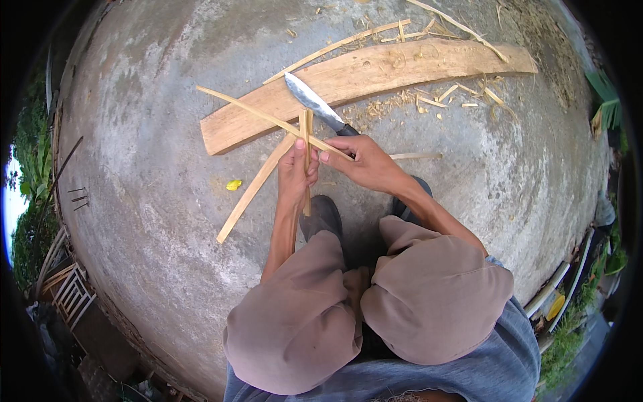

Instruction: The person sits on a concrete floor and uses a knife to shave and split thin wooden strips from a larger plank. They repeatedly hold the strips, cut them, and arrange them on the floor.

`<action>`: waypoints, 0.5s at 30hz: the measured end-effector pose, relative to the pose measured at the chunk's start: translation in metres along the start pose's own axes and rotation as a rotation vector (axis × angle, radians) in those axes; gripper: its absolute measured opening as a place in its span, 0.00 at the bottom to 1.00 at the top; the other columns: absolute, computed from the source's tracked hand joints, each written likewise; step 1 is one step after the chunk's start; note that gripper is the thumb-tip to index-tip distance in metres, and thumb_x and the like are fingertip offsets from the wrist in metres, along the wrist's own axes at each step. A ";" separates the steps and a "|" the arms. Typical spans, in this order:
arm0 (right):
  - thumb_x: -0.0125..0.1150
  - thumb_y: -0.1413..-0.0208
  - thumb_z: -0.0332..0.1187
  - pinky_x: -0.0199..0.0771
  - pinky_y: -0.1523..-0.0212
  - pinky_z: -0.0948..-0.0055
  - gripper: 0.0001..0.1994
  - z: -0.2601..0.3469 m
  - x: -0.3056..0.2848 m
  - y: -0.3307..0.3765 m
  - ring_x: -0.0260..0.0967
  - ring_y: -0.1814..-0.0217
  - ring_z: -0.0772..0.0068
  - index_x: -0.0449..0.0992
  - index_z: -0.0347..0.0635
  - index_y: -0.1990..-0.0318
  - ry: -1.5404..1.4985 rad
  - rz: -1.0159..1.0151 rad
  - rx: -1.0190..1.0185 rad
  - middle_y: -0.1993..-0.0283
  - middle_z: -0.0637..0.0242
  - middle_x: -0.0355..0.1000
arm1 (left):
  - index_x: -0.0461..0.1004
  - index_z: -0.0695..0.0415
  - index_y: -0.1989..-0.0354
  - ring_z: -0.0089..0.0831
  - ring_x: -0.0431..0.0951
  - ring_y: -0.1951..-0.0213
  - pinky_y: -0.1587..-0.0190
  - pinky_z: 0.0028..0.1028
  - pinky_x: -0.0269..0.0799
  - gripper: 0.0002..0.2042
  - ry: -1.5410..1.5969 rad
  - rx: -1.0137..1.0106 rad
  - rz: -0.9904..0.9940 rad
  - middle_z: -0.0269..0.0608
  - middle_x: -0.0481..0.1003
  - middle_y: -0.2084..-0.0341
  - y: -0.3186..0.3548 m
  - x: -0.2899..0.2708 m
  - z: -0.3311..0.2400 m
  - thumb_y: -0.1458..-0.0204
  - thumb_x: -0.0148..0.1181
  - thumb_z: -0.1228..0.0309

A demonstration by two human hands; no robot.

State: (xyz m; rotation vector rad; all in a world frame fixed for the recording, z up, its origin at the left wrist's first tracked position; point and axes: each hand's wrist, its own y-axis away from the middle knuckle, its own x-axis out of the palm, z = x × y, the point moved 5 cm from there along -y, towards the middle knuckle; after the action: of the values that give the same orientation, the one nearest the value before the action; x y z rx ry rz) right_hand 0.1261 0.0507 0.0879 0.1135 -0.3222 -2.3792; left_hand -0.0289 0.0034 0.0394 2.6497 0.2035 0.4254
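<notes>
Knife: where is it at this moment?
In the head view, the knife is just above centre, at the right hand, slanting up and left so that it overlaps the plank.

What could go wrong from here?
1. Cut: the bare blade of the knife is close to the crossed strips and ungloved left hand; a slip could nick it.
2. Shift: the left hand pinches the strips near their crossing, so they may twist.
3. Split grip: the right hand pinches one strip while apparently keeping the knife's handle, perhaps weakening control.
</notes>
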 end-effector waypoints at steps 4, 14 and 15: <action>0.64 0.36 0.51 0.74 0.45 0.61 0.33 0.007 0.002 0.005 0.69 0.42 0.60 0.67 0.43 0.29 -0.102 -0.107 -0.173 0.42 0.53 0.67 | 0.70 0.54 0.67 0.16 0.57 0.83 0.78 0.20 0.57 0.25 0.142 0.052 0.052 0.26 0.60 0.84 -0.004 0.011 -0.031 0.29 0.42 0.44; 0.57 0.32 0.37 0.79 0.48 0.58 0.38 0.031 0.031 -0.024 0.71 0.42 0.48 0.45 0.30 0.23 0.209 -0.385 -0.370 0.36 0.46 0.57 | 0.68 0.52 0.65 0.29 0.69 0.61 0.53 0.35 0.73 0.28 0.419 0.174 0.186 0.30 0.63 0.78 -0.023 0.031 -0.087 0.30 0.32 0.40; 0.57 0.32 0.35 0.80 0.51 0.59 0.37 0.030 0.032 -0.024 0.73 0.44 0.46 0.45 0.29 0.24 0.337 -0.431 -0.424 0.37 0.45 0.57 | 0.68 0.52 0.65 0.29 0.69 0.57 0.51 0.34 0.72 0.28 0.390 0.235 0.268 0.32 0.66 0.74 -0.029 0.029 -0.085 0.30 0.31 0.41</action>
State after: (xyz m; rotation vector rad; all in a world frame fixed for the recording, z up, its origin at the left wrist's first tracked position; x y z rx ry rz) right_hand 0.0815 0.0526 0.1109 0.4126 0.4061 -2.7310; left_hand -0.0320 0.0694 0.1069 2.8068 0.0144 1.0675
